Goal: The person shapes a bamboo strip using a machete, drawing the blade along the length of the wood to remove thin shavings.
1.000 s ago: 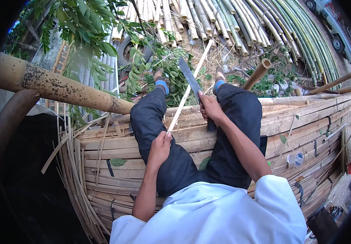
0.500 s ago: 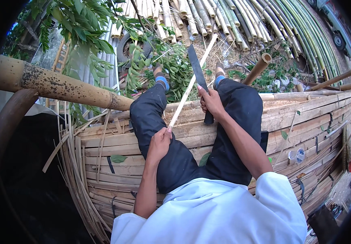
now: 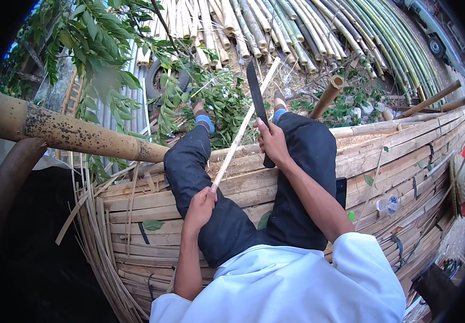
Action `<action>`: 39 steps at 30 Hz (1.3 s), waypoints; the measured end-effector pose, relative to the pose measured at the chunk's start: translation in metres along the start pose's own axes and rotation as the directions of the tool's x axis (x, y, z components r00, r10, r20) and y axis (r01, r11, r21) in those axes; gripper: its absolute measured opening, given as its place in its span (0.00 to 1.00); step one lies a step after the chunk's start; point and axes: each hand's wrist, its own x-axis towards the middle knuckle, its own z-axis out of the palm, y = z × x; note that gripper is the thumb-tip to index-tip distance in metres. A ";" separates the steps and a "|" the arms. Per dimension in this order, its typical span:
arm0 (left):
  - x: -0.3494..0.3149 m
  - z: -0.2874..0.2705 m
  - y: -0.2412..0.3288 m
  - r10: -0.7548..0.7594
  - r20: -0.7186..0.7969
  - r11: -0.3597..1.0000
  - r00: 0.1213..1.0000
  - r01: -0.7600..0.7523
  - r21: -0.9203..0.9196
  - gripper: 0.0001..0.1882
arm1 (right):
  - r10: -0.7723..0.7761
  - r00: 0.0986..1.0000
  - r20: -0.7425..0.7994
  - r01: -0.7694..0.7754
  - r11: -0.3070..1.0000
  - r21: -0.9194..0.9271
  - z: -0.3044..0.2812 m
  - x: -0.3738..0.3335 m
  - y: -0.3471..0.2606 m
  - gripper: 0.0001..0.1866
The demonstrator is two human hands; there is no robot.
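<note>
A long pale bamboo strip [image 3: 236, 141] slants from my left thigh up and away between my shins. My left hand [image 3: 200, 206] is closed round its near end, thumb along the top. In my right hand [image 3: 273, 142], over the inner side of my right thigh, is a long dark-bladed machete [image 3: 255, 89]. My fingers wrap its handle, whose dark butt shows below the fist, and my thumb points up the blade. The blade stands nearly upright in view and crosses or lies close beside the strip; I cannot tell whether they touch.
I sit on a stack of split bamboo slats [image 3: 189, 237]. A thick bamboo pole [image 3: 81, 129] runs past my left knee, and a cut bamboo post [image 3: 327, 98] rises beyond my right. Leafy branches [image 3: 108, 48], a tire [image 3: 168, 81] and piled bamboo poles [image 3: 297, 27] lie ahead.
My left hand has drawn the strip back toward my body. The machete's tip has swung slightly right while my right hand keeps its grip. The whole view has shifted a little.
</note>
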 end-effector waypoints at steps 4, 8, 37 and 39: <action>-0.007 -0.006 0.006 -0.106 0.028 0.992 0.994 0.108 -0.067 0.21 | -0.393 0.919 0.024 0.350 0.788 -0.506 0.002 -0.016 -0.014 0.15; -0.017 -0.006 0.010 -0.166 0.061 0.976 0.984 0.173 -0.134 0.22 | -0.554 0.819 0.146 0.488 0.541 -0.685 0.003 -0.020 -0.010 0.12; -0.063 0.018 -0.017 -0.087 -0.134 0.995 0.987 0.092 0.034 0.27 | -0.316 0.868 0.384 0.467 0.251 -0.848 0.005 -0.004 0.000 0.07; -0.060 0.016 -0.016 -0.083 -0.134 0.993 0.987 0.093 0.067 0.26 | -0.285 0.882 0.375 0.442 0.227 -0.868 0.004 0.002 0.002 0.07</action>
